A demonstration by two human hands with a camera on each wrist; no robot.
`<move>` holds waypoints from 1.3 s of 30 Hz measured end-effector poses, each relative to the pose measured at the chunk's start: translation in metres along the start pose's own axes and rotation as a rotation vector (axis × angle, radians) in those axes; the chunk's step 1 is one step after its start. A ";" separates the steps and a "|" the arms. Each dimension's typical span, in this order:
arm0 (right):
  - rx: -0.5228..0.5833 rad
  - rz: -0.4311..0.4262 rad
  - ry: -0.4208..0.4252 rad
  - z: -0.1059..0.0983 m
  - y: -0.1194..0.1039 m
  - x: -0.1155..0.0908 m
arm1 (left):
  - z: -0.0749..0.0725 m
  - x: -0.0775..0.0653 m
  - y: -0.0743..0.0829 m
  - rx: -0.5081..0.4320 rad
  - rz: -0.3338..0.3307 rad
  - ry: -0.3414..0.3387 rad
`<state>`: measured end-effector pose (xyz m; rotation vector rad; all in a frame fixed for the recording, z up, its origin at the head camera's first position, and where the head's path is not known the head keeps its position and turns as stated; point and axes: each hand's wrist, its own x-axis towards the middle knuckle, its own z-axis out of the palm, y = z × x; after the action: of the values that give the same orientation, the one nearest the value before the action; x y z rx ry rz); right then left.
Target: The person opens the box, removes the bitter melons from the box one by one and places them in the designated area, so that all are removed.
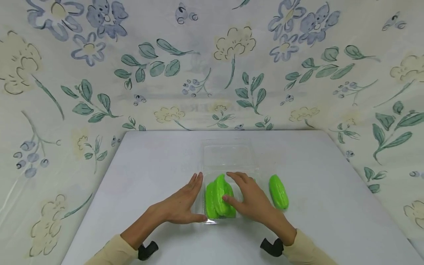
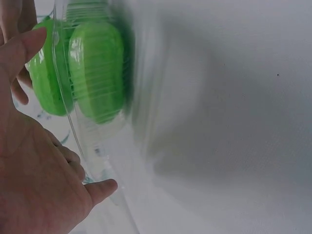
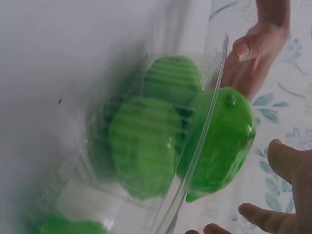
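Observation:
A clear plastic clamshell box (image 1: 212, 221) stands on the table with several bright green, elongated, ridged gourd-like vegetables in it. One vegetable (image 1: 220, 195) lies on top of the others and rises above the rim in the right wrist view. My left hand (image 1: 182, 202) is beside the box, fingers extended along its left side and thumb at the front left corner. Over the box's right part, my right hand (image 1: 251, 198) has its fingers loosely bent and spread. A gap shows between them and the top vegetable (image 3: 222, 141). Another green vegetable (image 1: 278, 192) lies right of the box.
The box's clear lid (image 1: 228, 156) is folded back, away from me. Underneath is a white table (image 1: 152, 158), with floral cloth (image 1: 212, 73) behind it and at its sides. Black straps (image 1: 272, 247) show at both wrists.

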<state>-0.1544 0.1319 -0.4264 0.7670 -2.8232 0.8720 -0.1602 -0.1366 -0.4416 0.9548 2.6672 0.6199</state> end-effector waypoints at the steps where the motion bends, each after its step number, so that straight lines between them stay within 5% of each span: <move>1: -0.005 -0.001 -0.005 0.002 -0.002 0.000 | 0.000 0.000 -0.001 -0.001 -0.001 0.000; 17: 0.055 0.027 -0.056 0.024 -0.011 -0.003 | 0.006 -0.002 -0.005 -0.016 -0.008 0.009; 39: 0.190 0.005 -0.029 0.016 -0.010 -0.005 | 0.008 -0.001 -0.005 0.000 0.018 0.022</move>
<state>-0.1445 0.1179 -0.4354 0.8008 -2.7967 1.1514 -0.1592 -0.1384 -0.4508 0.9784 2.6811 0.6382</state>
